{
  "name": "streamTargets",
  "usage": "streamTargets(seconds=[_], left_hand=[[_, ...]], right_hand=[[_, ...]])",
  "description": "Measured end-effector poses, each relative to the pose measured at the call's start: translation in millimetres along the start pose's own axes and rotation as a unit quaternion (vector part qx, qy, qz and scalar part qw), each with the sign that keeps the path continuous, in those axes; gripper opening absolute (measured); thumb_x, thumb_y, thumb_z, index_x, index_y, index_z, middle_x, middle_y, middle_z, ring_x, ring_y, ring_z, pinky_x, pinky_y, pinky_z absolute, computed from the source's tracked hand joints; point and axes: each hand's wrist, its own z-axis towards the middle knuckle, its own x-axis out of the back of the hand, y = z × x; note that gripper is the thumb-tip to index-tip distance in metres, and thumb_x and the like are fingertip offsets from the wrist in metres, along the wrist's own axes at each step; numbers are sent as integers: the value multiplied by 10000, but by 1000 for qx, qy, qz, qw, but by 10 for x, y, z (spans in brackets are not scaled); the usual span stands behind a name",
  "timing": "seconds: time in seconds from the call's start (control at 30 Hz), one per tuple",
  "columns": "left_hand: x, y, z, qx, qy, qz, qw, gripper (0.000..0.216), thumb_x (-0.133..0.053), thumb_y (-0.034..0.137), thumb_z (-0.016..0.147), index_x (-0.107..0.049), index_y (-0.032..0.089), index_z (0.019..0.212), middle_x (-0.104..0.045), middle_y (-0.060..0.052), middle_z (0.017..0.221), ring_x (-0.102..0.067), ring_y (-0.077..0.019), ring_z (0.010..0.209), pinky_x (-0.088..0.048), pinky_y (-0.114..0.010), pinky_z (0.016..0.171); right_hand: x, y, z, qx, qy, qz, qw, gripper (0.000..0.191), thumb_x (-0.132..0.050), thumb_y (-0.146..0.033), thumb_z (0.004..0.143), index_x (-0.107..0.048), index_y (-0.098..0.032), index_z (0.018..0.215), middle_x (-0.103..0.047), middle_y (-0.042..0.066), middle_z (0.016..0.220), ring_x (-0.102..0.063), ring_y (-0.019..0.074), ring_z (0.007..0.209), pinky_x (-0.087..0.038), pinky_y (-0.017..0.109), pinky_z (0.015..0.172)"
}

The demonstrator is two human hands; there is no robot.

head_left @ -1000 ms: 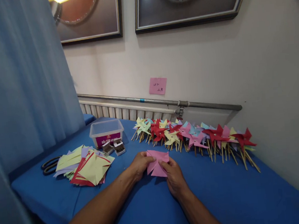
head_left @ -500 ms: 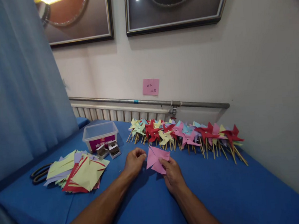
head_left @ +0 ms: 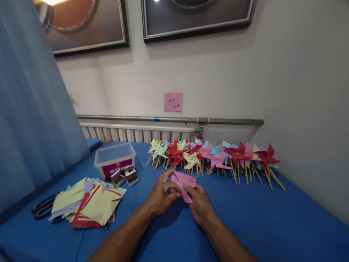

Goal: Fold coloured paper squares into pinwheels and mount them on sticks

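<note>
1. One pink paper [head_left: 188, 180], with a cut visible near its upper left corner, just above the blue cloth [head_left: 175, 245], between the left hand [head_left: 161, 193] and the right hand [head_left: 202, 207].
2. With the right hand, grips this paper at its lower right side: thumb on the upper face, other fingers bent underneath.
3. With the left hand, touches the left side of the same paper: one finger at the upper left corner, thumb and another fingertip close together lower down. From this view, cannot tell: firm pinch or only light contact.
4. To the left, on the cloth, a loose pile of sheets [head_left: 103, 204] in yellow, red, purple and green. Just beside, black scissors [head_left: 42, 207], partly hidden.
5. Behind the pile, a clear plastic box [head_left: 115, 148] with a purple label. Near its front right corner, two small card boxes [head_left: 134, 183], side by side, with small dark pieces inside the right one.
6. Ahead and to the right, a long crowded row of paper pinwheels [head_left: 176, 152] in many colours, on thin sticks.
7. On the pale wall [head_left: 294, 75], a pink note [head_left: 173, 101], above a grey pipe [head_left: 173, 119] and a white radiator [head_left: 132, 133]. Higher up, two framed pictures [head_left: 196, 34]; at far left, a blue curtain [head_left: 22, 99].
</note>
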Motion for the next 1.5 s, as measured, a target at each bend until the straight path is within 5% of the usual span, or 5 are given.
streamTargets(seconds=[0.47, 0.87, 1.23, 1.5], left_hand=[[-117, 50, -6, 34, 98, 61, 993, 152, -637, 94, 818, -656, 186, 698, -610, -120, 1448, -515, -294, 1392, -414, -465, 1132], [-104, 96, -2, 91, 111, 137, 980, 182, -656, 94, 788, -592, 194, 649, -717, -82, 1201, -595, -281, 1269, -434, -461, 1070], [-131, 93, 10, 102, 125, 155, 975, 195, -646, 86, 782, -587, 183, 624, -740, -67, 1097, -630, -267, 1178, -434, -455, 1034], [-96, 9, 22, 78, 201, 93, 972, 104, -686, 89, 762, -666, 191, 760, -698, -99, 1243, -633, -270, 1220, -475, -470, 1070]], right_hand=[[-125, 42, -114, -44, -19, -13, 999, 406, -907, -329, 614, -799, -202, 984, -829, 59, 977, -760, 250, 878, -606, 377, 834], [-100, 109, -97, -32, -41, -32, 998, 420, -926, -448, 647, -793, -192, 953, -823, 61, 942, -743, 244, 880, -578, 371, 861], [-120, 84, -113, -33, -49, -38, 998, 388, -920, -366, 631, -805, -203, 964, -820, 45, 922, -731, 237, 847, -580, 373, 844], [-107, 46, -108, -39, -29, -50, 998, 370, -916, -383, 636, -809, -212, 947, -819, 48, 916, -737, 246, 832, -595, 372, 790]])
